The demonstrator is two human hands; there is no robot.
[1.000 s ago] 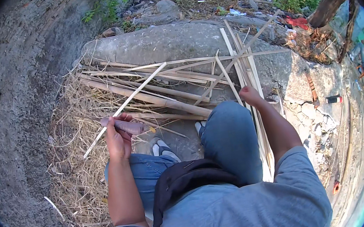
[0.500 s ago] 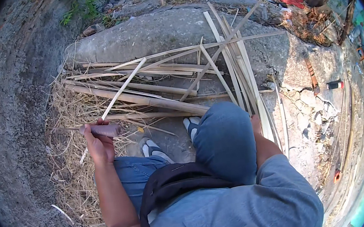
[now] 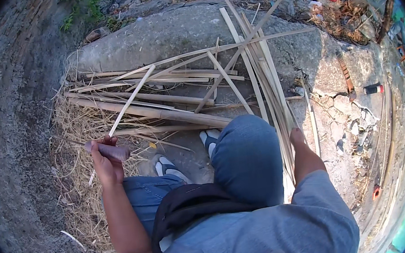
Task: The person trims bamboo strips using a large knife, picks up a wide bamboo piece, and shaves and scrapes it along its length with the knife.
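Note:
My left hand is closed around the thick, dull-purple handle of a knife, whose thin blade points left over the shavings. A pale bamboo strip runs up and right from behind that hand; whether the fingers also pinch it is hidden. On the right, beside my raised knee, my right hand is closed at the edge of a bundle of long bamboo strips. Its fingers are mostly turned away, but they appear to grip a strip there. The bundle's lower end passes behind the knee.
Bamboo poles and loose strips lie crosswise ahead of my feet. Curly shavings cover the ground at left. A rock slab rises behind. At right lie a brown-sheathed blade and a dark cylinder with a red end.
My right hand has come out from behind the knee, moving right along the strip bundle. The left hand still holds the knife, barely shifted. The whole view has moved slightly.

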